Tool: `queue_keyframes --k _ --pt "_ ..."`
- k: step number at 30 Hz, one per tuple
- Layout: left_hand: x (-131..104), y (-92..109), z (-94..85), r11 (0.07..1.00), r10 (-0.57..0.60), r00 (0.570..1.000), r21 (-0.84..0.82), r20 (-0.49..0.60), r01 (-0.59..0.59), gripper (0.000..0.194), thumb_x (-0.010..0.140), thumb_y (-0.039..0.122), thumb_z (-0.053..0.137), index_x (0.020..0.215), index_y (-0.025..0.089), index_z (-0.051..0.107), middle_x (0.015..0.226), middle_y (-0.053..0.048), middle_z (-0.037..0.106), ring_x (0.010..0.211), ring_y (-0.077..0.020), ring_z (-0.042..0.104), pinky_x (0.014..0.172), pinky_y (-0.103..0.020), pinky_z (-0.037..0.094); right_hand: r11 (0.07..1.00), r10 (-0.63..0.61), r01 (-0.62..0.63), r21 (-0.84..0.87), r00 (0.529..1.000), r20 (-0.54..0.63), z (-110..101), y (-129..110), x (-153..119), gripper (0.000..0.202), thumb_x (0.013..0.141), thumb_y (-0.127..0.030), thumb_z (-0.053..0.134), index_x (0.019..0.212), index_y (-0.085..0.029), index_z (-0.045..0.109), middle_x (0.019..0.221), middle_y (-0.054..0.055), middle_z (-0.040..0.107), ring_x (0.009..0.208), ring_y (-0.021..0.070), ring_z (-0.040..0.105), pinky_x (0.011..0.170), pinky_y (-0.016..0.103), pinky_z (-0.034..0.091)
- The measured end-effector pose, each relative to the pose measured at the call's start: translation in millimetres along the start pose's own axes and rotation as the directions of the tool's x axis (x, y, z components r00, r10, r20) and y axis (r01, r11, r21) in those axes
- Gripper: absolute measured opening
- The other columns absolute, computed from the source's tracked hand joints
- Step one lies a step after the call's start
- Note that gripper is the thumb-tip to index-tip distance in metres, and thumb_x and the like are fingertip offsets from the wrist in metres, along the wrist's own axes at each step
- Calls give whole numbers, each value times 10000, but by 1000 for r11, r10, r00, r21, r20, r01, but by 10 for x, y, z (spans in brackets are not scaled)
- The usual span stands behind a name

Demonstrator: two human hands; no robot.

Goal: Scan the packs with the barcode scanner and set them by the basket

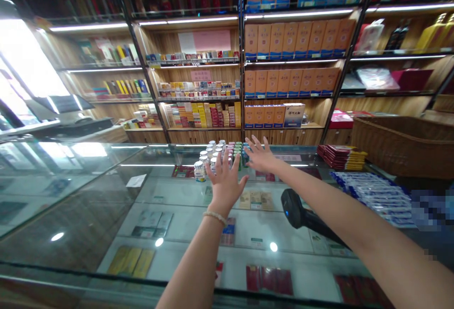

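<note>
My left hand (226, 179), a beaded bracelet (215, 216) at its wrist, is spread open in front of a group of small white-capped jars (199, 171). My right hand (261, 154) reaches out with its fingers apart, beside rows of small containers with green (237, 149) and pink tops. Neither hand visibly holds anything; whether the fingertips touch the containers cannot be made out. All of these stand on the glass display counter (170, 226). Under my right forearm lies a black handheld barcode scanner (292, 208).
Blue-and-white packets (376, 195) and a stack of red and yellow packs (340, 156) lie on the right. A wicker basket (397, 145) stands behind them. Shelves with orange boxes (296, 39) line the back wall; a monitor (60, 108) is at left.
</note>
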State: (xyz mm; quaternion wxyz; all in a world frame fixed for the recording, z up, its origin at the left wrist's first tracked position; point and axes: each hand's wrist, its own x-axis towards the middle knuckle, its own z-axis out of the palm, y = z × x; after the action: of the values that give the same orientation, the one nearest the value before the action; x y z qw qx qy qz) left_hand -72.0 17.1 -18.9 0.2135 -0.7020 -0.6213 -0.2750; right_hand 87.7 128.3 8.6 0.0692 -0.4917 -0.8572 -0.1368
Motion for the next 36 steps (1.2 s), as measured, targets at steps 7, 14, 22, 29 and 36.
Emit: queue_keyframes --k 7,14,22,29,36 --pt "-9 -10 33 999 14 999 -41 -36 -16 716 883 499 730 1533 272 532 1707 -172 330 1576 -422 278 1237 -763 94 999 -39 39 -3 996 -81 -18 -28 -112 604 944 -380 628 1504 -167 555 1767 139 147 1638 369 55 1279 700 26" --pt "-17 -14 44 999 13 999 -39 -38 -15 734 883 503 725 1546 267 514 1708 -175 325 1585 -416 256 1238 -764 64 1000 8 -7 5 972 -237 -85 -99 -57 287 912 -317 696 1140 -158 769 1721 197 283 1610 384 195 1238 717 174" --pt "-18 -3 33 999 7 1000 -41 -28 -8 744 888 507 722 1558 272 498 1703 -173 337 1582 -415 264 1229 -774 94 998 56 -51 34 979 -195 -59 -175 27 315 910 -286 646 1153 -113 748 1699 228 319 1608 350 186 1240 682 173" --pt "-24 17 13 999 8 1000 -37 -25 -9 762 873 524 737 1550 262 503 1701 -183 338 1587 -410 256 1230 -768 104 967 190 -156 201 969 -159 -205 -18 -62 270 913 -361 625 1028 -172 778 1723 168 298 1614 344 133 1228 685 128" --pt "1 77 -5 994 23 994 -105 -102 -34 748 808 510 811 1476 269 580 1694 -189 350 1575 -427 282 1252 -728 60 916 286 -200 347 933 -219 -493 154 -378 278 895 -452 664 1001 -231 796 1702 117 362 1600 362 164 1209 657 160"
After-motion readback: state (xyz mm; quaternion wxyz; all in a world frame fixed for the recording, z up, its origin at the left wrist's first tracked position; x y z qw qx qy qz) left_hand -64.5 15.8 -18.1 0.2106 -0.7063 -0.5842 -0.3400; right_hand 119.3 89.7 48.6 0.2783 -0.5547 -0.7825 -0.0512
